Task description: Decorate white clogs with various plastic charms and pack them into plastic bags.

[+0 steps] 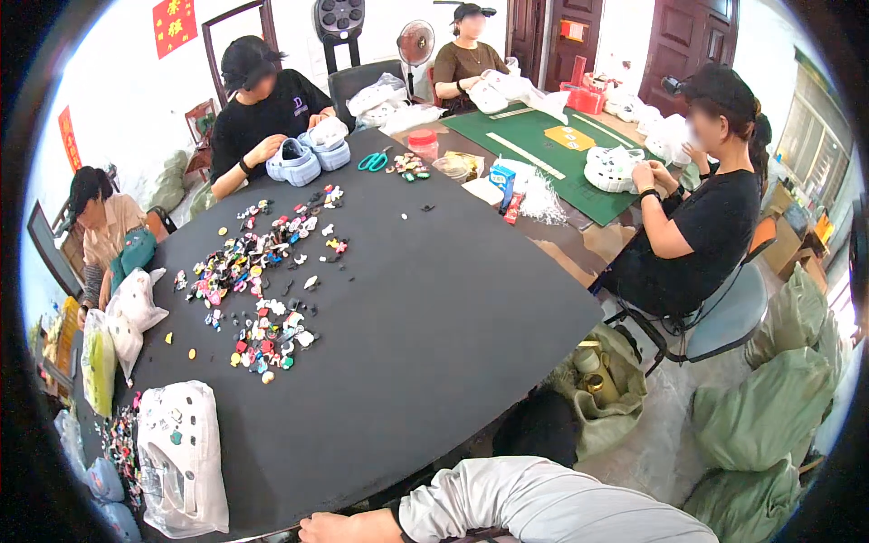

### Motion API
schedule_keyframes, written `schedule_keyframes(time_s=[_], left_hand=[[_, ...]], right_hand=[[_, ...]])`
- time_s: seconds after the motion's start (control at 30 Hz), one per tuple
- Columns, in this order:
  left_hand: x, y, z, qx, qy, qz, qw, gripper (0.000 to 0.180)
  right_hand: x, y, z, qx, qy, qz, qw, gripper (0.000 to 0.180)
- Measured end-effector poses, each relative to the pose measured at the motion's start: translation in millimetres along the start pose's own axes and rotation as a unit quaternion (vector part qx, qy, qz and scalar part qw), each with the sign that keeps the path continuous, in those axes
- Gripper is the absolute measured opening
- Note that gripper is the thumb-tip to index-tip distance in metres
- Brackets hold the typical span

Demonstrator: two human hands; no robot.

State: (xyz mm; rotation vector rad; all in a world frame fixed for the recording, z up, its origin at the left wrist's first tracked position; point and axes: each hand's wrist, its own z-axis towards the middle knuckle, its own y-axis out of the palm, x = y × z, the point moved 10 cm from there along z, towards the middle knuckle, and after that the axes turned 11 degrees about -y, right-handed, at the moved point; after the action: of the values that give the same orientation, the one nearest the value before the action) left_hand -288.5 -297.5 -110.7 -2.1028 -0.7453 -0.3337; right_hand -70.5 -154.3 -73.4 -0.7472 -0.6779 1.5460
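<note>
My right hand [348, 528], below a grey sleeve, is at the near edge of the black table [407, 344]. Its fingers are mostly cut off by the lower rim, so what they do is hidden. My left hand is out of view. The thing nearest on the tabletop is a pair of white clogs [193, 443], partly in clear plastic, with small dark and green charms on top. Loose colourful shoe charms [118, 443] lie left of it. A larger heap of shoe charms [240, 267] spreads over the table's left half.
Across the table a person handles light-blue clogs [294, 163]. Teal scissors [374, 160] and a red-lidded jar [423, 143] lie nearby. At right, someone works on a white clog [611, 169] over a green mat [552, 154]. Green sacks [765, 412] stand on the floor.
</note>
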Motion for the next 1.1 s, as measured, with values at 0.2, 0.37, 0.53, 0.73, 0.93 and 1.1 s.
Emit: schedule_keyframes(time_s=[0.2,0.37,0.53,0.73,0.93,1.1], left_hand=[[107,-84,8,0.22,0.209,-0.069,0.95,0.061],[218,-145,17,0.37,0.376,-0.127,0.84,0.06],[332,-198,37,0.238,0.465,-0.409,0.748,0.058],[335,-121,212,-0.069,0.331,-0.548,0.765,0.043],[259,-108,145,0.141,0.155,-0.394,0.895,0.038],[111,-71,38,0.049,-0.042,-0.356,0.932,0.041]], right_hand=[[-3,-45,-14,-0.023,-0.028,0.067,0.997,0.015],[40,-136,-38,0.094,0.098,0.046,0.99,0.023],[69,-205,-101,0.205,0.212,0.024,0.955,0.05],[76,-288,-204,0.246,0.357,-0.242,0.868,0.046],[94,-252,-220,0.162,0.366,-0.221,0.89,0.049],[106,-233,-211,0.124,0.37,-0.214,0.895,0.044]])
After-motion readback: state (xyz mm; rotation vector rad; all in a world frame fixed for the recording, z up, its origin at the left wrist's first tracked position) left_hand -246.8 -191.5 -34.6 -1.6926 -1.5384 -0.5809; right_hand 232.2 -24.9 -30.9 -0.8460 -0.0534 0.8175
